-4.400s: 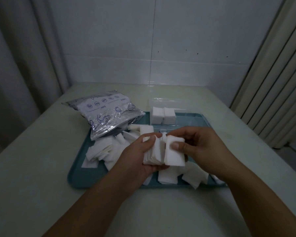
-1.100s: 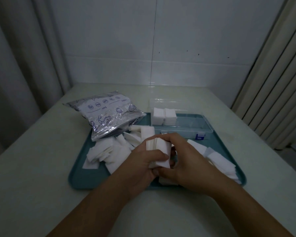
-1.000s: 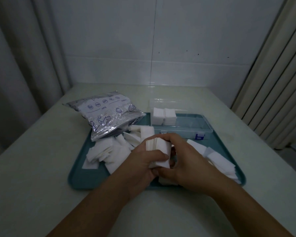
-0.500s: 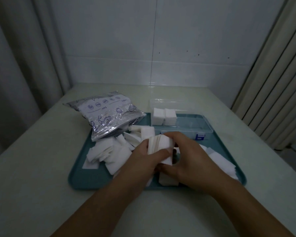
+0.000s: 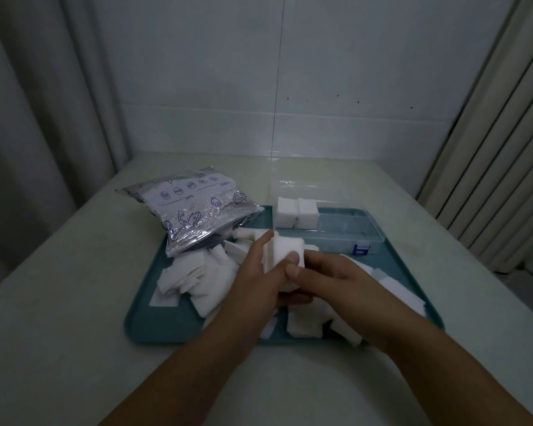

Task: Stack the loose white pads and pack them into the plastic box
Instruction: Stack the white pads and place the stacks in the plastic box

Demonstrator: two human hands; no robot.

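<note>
Stack of white pads [image 5: 285,252] now squared and lifted a bit higher over tray [image 5: 145,318] than half second back — likely ready for plastic box [image 5: 345,232], two stacks already in its left end. Left hand [image 5: 256,281] grips stack, fingers along left face, thumb on front; right hand [image 5: 330,278] cups it from right, thumb beside left thumb. Loose pads [image 5: 197,278] remain on tray.

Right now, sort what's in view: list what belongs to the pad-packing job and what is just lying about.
Part of the job:
stack of pads, held by left hand and right hand
loose pads on the tray
plastic box, two stacks already inside

Just lying about:
foil bag
teal tray
</note>
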